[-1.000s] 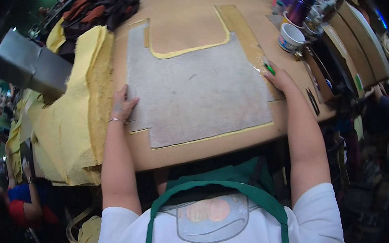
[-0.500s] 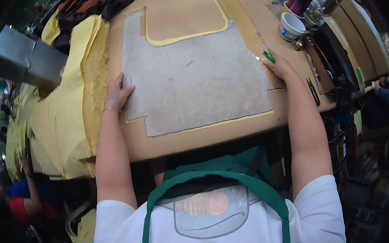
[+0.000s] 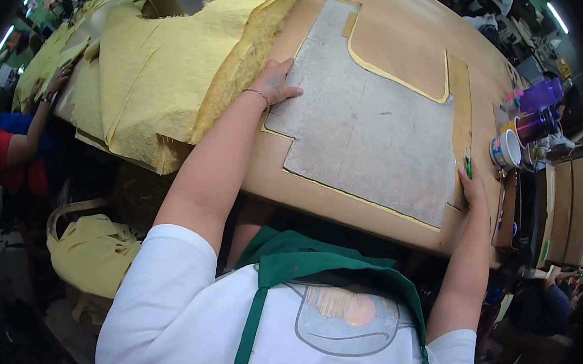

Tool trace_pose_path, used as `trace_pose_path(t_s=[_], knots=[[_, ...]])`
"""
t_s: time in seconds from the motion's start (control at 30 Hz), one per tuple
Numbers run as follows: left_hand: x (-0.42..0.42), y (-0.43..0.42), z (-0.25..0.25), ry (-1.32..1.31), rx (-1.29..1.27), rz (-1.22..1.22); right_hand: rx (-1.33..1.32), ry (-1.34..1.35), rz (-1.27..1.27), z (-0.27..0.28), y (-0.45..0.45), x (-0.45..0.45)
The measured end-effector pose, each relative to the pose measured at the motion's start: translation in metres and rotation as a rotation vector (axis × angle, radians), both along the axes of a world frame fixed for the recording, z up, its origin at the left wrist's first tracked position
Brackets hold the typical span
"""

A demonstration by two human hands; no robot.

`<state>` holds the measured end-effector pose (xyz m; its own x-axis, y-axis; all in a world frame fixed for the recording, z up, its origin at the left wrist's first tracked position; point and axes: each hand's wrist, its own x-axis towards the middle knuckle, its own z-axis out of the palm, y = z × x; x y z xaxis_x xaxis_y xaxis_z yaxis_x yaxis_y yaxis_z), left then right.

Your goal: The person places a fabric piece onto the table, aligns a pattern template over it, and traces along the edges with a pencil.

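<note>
A large grey flat pattern board (image 3: 377, 134) with a U-shaped cutout lies on the brown worktable. Thin strips of yellow material (image 3: 396, 74) show along the cutout and the near edge of the board. My left hand (image 3: 275, 83) rests on the board's left edge, fingers spread and the thumb on the grey surface. At the right edge my right hand (image 3: 472, 188) holds a green pen (image 3: 468, 168) beside a tan strip (image 3: 463, 106) that runs along the board. The pen's tip is too small to make out.
A thick stack of yellow hides (image 3: 170, 70) lies left of the board. On the right stand a white cup (image 3: 506, 148), a purple container (image 3: 542, 95) and cardboard boxes (image 3: 563, 210). Another person's arm (image 3: 40, 118) reaches over yellow sheets at far left.
The camera has turned left, so the scene appears rotated and shifted right. Both hands stay at the board's edges, and the right one still holds the pen.
</note>
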<state>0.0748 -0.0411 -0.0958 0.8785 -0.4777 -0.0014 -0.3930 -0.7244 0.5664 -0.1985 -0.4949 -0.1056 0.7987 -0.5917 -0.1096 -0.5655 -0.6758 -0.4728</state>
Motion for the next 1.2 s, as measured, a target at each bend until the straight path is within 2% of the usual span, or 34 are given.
trace_pose_path(t_s=[0.37,0.47,0.7,1.2], knots=[[0.000,0.001,0.001,0.023,0.025,-0.006,-0.010,0.030,-0.003,0.002,0.001,0.001],[-0.001,0.001,0.006,0.044,0.002,-0.015,-0.092,0.060,0.018,0.006,0.004,0.001],[0.010,0.002,-0.009,0.065,-0.077,-0.031,-0.061,0.102,-0.043,0.012,0.012,0.002],[0.004,-0.001,0.003,0.074,0.001,-0.013,-0.010,0.084,-0.048,0.016,0.016,0.002]])
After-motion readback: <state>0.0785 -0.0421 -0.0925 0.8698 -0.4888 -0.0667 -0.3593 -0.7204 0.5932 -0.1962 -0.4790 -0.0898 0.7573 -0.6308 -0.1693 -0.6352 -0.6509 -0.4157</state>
